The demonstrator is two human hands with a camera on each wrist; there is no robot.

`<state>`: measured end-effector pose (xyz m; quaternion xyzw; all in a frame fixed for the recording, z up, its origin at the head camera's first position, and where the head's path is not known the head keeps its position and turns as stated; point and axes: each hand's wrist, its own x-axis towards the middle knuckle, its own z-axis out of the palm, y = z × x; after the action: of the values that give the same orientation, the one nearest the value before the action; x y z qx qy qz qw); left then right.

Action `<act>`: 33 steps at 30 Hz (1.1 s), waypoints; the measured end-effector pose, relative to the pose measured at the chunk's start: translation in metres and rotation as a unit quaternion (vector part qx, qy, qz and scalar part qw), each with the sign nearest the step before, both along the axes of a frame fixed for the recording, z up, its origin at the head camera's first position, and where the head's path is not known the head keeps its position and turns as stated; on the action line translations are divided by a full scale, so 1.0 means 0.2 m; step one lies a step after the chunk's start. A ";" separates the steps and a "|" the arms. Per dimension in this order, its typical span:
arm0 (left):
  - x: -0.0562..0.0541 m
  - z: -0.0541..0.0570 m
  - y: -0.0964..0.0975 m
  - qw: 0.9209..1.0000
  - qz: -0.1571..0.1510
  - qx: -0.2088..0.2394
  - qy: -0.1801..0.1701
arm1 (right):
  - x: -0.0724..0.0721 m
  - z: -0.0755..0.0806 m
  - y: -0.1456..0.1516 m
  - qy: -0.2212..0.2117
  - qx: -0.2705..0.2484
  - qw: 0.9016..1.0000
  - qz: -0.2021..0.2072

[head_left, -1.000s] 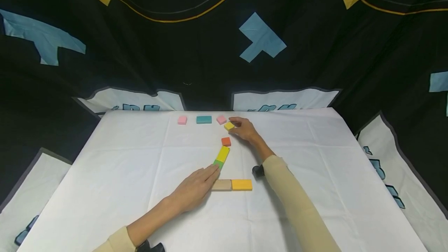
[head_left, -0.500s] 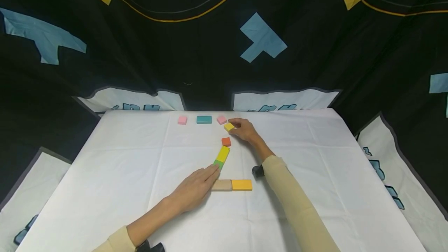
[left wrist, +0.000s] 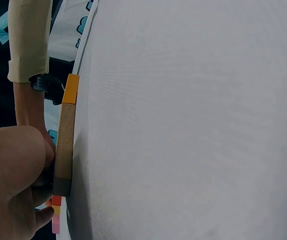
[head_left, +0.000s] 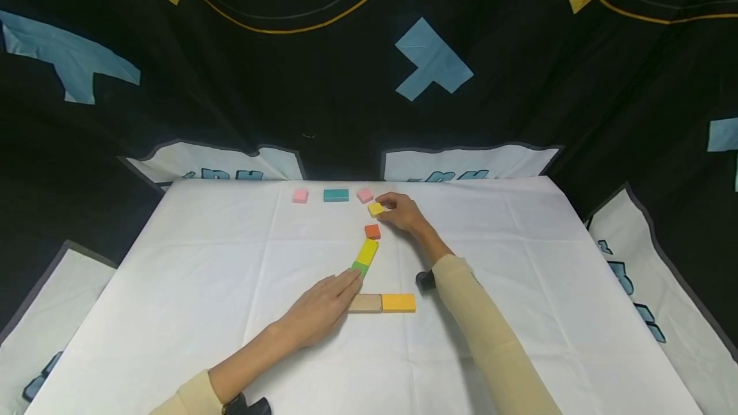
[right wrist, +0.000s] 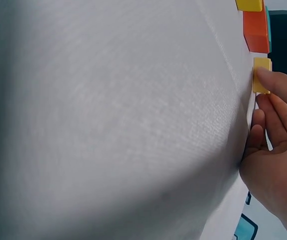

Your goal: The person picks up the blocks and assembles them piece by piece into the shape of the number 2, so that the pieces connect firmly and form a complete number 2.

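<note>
In the head view my right hand [head_left: 401, 213] pinches a small yellow block [head_left: 375, 209] between thumb and fingers, near the table's far side. The right wrist view shows the thumb on the face of this yellow block [right wrist: 261, 63]. My left hand [head_left: 323, 309] lies with its fingers extended, the fingertips on a green block [head_left: 360, 268] that is partly covered. A longer yellow block [head_left: 367, 252] continues from the green one in a slanted line, with an orange-red block [head_left: 372, 232] beyond it. Under the left hand's edge, a plain wooden block [head_left: 366, 303] meets an amber block [head_left: 398, 303].
Along the far edge of the white-covered table [head_left: 490, 338] lie a pink block [head_left: 300, 196], a teal block [head_left: 336, 195] and another pink block [head_left: 364, 195], close to the right hand. A black patterned cloth [head_left: 346, 101] hangs behind the table.
My right hand has shifted the small yellow block slightly to the left and nearer, toward the orange-red block. The left hand keeps its place.
</note>
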<state>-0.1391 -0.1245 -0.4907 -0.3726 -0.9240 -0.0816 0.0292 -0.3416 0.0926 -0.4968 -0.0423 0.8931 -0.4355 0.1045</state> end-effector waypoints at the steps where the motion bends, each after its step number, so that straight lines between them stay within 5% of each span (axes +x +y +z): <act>1: 0.00 0.00 0.00 1.000 0.000 0.002 0.001 | 0.00 0.00 0.00 0.000 0.001 1.000 0.001; 33: 0.00 0.01 0.00 1.000 0.005 0.000 -0.005 | 0.01 0.00 0.02 -0.023 0.010 0.999 0.033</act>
<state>-0.1388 -0.1238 -0.4894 -0.3674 -0.9260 -0.0832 0.0252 -0.3392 0.0969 -0.4963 -0.0608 0.8930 -0.4234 0.1401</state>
